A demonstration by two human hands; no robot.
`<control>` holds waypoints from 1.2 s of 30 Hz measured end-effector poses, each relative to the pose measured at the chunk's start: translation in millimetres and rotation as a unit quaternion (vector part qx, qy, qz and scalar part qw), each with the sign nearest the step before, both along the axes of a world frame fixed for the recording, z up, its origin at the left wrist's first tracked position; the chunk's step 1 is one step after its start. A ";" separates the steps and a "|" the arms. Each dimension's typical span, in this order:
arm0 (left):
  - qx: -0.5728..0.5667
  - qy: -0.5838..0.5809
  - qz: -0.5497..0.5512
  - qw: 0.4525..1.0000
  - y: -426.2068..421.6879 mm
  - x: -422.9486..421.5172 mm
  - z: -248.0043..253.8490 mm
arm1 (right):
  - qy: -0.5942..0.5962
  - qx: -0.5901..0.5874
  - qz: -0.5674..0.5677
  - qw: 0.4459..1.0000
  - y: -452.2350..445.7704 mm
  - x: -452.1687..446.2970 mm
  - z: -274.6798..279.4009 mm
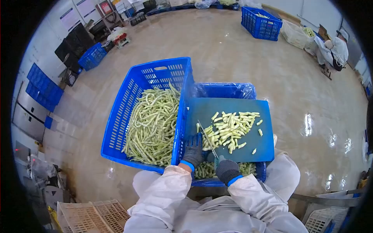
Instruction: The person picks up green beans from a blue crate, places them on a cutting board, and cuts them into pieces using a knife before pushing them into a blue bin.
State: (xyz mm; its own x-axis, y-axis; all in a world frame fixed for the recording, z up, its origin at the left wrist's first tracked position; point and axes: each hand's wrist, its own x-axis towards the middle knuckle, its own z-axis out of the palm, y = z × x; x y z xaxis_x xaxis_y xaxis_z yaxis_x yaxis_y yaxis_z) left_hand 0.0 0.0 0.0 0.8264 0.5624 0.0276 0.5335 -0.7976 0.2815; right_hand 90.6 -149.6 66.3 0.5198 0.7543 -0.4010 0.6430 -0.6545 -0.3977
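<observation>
My right hand, in a grey glove with a blue cuff band, is closed round the handle of a knife. The blade slants up and left across the blue-green cutting board. At the board's lower left edge lies my left hand, gloved too, its fingers stretched forward beside the crate wall; nothing shows in it. Cut green bean pieces are heaped right of the blade, a few scattered apart. To the left, a tall blue crate holds many long whole beans.
Under the board stands another blue crate lined with clear plastic, with cut pieces inside. A blue crate and a seated person are at the far right. Beige plastic crates lie near my left side. The floor looks wet.
</observation>
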 end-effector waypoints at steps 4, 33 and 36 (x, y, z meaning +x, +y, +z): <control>0.051 -0.051 -0.011 0.997 5.5 3.4 -12.1 | -0.027 0.077 -0.049 0.995 1.6 12.8 -20.3; -0.172 -0.237 0.174 0.940 1.4 -0.6 -17.1 | 0.152 0.168 -0.090 0.970 -120.6 28.0 0.2; -0.198 -0.241 0.155 0.937 15.1 -9.2 -26.3 | 0.133 0.131 -0.074 0.980 -115.4 26.4 8.0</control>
State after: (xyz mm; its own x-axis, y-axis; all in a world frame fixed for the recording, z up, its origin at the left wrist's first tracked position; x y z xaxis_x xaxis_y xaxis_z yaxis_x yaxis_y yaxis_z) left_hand -9.2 15.1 -26.3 0.5663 0.8187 0.0947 0.4573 -0.4077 0.7903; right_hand 117.0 -265.0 74.2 0.5343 0.7737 -0.3405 0.3991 -0.5860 -0.7052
